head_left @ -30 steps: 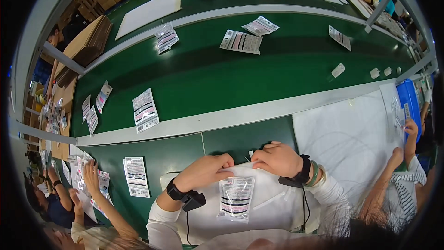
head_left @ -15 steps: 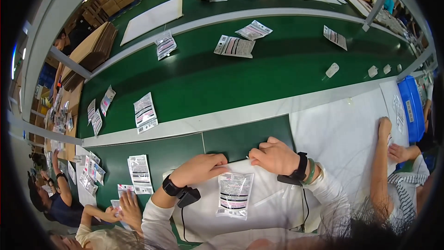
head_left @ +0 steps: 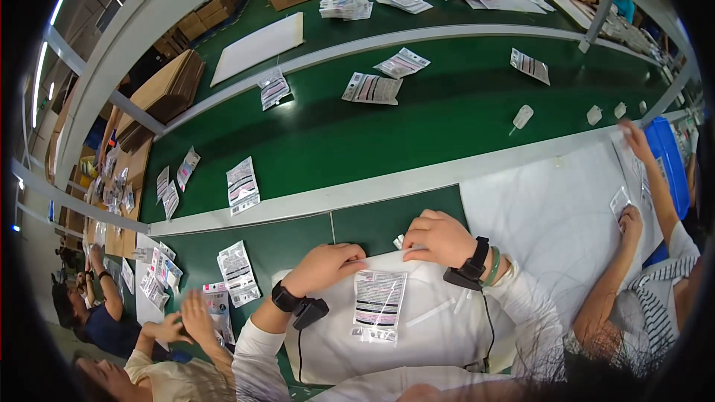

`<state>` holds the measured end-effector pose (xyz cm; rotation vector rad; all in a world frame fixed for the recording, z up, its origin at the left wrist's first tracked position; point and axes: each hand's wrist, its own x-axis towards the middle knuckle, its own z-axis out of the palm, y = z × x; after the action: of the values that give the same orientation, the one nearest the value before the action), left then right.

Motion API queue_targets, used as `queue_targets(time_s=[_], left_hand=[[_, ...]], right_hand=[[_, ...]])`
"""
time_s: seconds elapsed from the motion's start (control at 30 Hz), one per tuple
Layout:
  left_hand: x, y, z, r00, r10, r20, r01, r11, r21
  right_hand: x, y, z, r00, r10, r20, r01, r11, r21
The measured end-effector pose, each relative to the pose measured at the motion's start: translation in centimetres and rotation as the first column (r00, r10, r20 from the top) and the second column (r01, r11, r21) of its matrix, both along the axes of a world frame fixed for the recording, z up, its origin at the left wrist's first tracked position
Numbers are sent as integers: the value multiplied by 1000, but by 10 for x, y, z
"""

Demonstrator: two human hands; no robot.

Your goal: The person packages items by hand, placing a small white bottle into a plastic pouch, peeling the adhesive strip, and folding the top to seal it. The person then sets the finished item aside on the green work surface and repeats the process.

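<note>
A clear, flat packet (head_left: 378,301) with printed panels and dark stripes lies on the white sheet (head_left: 328,346) in front of me. My left hand (head_left: 324,269) is closed at the sheet's far edge, near the packet's upper left corner. Across from it, my right hand (head_left: 441,240) rests on the same edge with its fingers curled in. A small white piece (head_left: 399,242) shows just beyond the right fingertips. What either hand pinches is hidden under the fingers. Thin clear strips (head_left: 432,313) lie on the sheet to the packet's right.
Past a pale rail (head_left: 328,206), a green belt (head_left: 320,141) carries scattered packets (head_left: 243,184) and small white pieces (head_left: 522,117). Co-workers sit on both sides, one (head_left: 197,320) at left, another (head_left: 629,227) at right holding a packet. A blue bin (head_left: 666,156) stands far right.
The small white piece beside my right fingertips shows more now. The right co-worker's one arm has reached toward the belt. At left, the co-worker's hands have lifted off a packet. My view has shifted slightly.
</note>
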<state>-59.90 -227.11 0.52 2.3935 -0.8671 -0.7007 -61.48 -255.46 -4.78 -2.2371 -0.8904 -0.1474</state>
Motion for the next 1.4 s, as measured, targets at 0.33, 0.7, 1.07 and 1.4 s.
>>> queue_targets(time_s=[0.33, 0.7, 1.07, 1.4], left_hand=[[-15, -16, -20, 970, 196, 146, -175, 974, -144], [-23, -35, -28, 930, 315, 192, -278, 940, -198], [-25, -53, -30, 920, 319, 228, -274, 939, -208], [-24, -64, -34, 909, 328, 255, -288, 940, -184]], right_hand=[[-7, -12, -3, 996, -44, -76, 35, 992, -118], [-7, -21, 5, 957, -75, -279, 35, 989, -144], [-7, -44, 1, 998, -53, -41, 40, 965, -259], [-4, -56, 1, 994, -4, -109, -24, 967, -253]])
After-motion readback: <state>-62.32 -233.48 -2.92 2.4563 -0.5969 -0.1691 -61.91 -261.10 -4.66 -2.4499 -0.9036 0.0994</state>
